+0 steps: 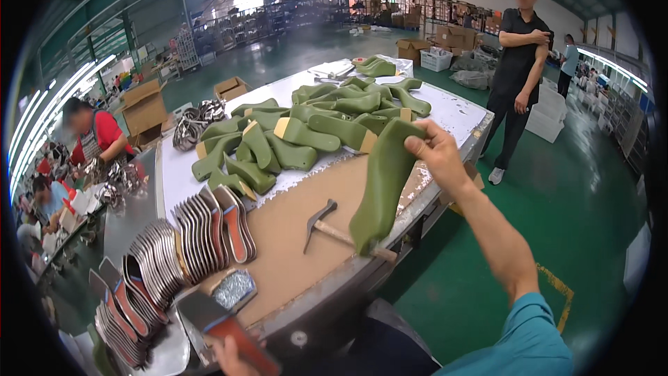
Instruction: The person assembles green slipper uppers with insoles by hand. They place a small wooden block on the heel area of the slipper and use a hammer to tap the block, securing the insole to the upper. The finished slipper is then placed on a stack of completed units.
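Observation:
My right hand (435, 153) grips the top end of a green plastic shoe last (381, 184), which hangs down with its toe near a hammer (332, 228) lying on the brown work surface (292, 237). At the bottom edge my left hand (233, 356) holds an insole board (226, 327), grey at one end and red at the other. Next to it sits a small box of metal tacks (235, 288). A long fanned row of similar insole boards (174, 257) curves along the table's left side.
A heap of green shoe lasts (306, 129) covers the white table (452, 111) further back. Metal parts (195, 122) lie at its left end. A person in black (518, 69) stands at the right; seated workers (90, 139) are on the left. Cardboard boxes and racks stand behind.

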`<state>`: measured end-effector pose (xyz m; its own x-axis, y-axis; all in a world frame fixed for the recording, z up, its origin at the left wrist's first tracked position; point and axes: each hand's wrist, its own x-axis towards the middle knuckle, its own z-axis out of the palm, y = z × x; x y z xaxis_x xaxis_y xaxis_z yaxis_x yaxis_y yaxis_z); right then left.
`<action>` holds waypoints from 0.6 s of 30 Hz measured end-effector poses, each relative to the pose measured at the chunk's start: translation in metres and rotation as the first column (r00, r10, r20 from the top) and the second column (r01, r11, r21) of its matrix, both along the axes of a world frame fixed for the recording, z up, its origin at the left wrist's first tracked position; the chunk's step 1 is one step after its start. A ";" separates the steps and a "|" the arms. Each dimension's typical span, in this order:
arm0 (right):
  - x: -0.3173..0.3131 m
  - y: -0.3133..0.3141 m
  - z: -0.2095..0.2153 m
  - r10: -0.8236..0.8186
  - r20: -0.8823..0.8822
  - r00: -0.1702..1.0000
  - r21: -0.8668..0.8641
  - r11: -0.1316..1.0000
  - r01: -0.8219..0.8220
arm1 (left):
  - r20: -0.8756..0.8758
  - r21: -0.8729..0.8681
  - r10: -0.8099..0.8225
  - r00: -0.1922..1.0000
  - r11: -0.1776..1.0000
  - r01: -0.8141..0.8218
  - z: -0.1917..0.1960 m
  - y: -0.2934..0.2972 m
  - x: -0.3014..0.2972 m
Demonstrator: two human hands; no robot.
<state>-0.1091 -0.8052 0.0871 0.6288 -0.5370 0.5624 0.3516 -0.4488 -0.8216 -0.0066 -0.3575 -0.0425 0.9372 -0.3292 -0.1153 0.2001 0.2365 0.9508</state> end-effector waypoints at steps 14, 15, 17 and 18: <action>0.038 0.312 -0.111 0.134 -0.021 0.991 -0.457 0.880 -0.129 | -0.449 -0.644 -0.090 0.889 0.723 -0.252 -0.019 -0.013 -0.093; 0.022 0.307 -0.123 0.159 -0.099 0.982 -0.329 0.926 -0.183 | -0.494 -0.741 -0.196 0.847 0.605 -0.293 -0.034 0.003 -0.090; -0.020 0.308 -0.130 0.495 -0.395 0.774 0.307 0.865 -0.396 | -0.347 -0.760 -0.221 0.911 0.635 -0.135 -0.028 0.008 -0.086; -0.035 0.305 -0.158 0.676 -0.343 0.652 0.486 0.722 -0.493 | -0.394 -0.734 -0.155 0.906 0.647 -0.209 -0.018 0.002 -0.084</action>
